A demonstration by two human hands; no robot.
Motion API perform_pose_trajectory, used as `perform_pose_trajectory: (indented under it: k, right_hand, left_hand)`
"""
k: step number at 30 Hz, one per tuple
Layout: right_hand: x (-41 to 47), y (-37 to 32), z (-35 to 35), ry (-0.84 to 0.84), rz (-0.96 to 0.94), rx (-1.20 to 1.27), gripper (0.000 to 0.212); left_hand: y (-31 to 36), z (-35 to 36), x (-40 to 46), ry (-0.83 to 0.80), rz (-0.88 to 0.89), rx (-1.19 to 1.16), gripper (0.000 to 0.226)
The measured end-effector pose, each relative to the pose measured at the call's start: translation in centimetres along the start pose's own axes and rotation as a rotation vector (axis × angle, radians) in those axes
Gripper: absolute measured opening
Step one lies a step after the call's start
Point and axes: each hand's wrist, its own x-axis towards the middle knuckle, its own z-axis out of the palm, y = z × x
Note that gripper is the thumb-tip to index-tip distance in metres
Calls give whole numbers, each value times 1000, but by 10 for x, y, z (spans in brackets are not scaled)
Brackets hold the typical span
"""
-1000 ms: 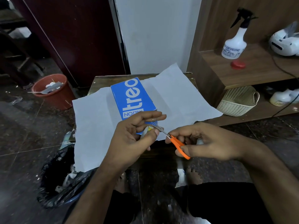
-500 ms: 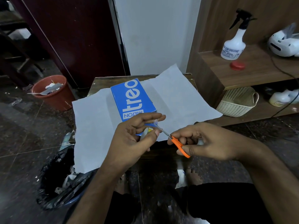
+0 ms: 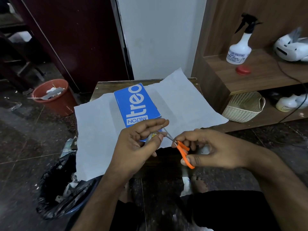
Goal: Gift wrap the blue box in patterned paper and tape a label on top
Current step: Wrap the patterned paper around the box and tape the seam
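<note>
Desk (image 3: 106, 85): small, wooden, nearly covered by the paper (image 3: 191, 104), a pale sheet lying flat, its near edge hanging over the desk's front; no pattern shows on the upturned face. Box (image 3: 135, 105): blue, lying flat on the middle of the paper, long axis running away from the person and slightly to the left, unwrapped on every visible side. Both hands work just in front of the box's near end, above the paper's near edge.

Left hand (image 3: 138, 145): grip curled, thumb and fingers pinching a small roll, probably tape (image 3: 152, 136), mostly hidden in the palm; a strip is presumably drawn out toward the right, though too thin to make out. Right hand (image 3: 211, 150): grip curled round the orange handles of the scissors (image 3: 181, 151), fingers through the loops. The blades point up and to the left, toward the left fingertips, tips lying between left thumb and forefinger; whether they are parted cannot be told.

The step appears to be cutting tape. The cut piece would then travel forward to the box, the left hand lying nearer to it.
</note>
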Motion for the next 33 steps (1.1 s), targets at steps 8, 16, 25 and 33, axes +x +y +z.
perform_pose_trajectory:
  k: [8,16,25,33]
  right_hand:
    - [-1,17,-9,399,78,-49,42]
    - [-26,13,-11,-146,378,-56,18]
    - [-29,17,-19,98,717,-648,20]
    - [-3,25,-6,328,661,-565,27]
  left_hand:
    - [-2,19,7,41,-21,-96,32]
    - [-8,22,8,73,-20,-90,32]
    - [-6,31,9,25,-23,-78,34]
    - [-5,34,7,-4,-49,-3,38]
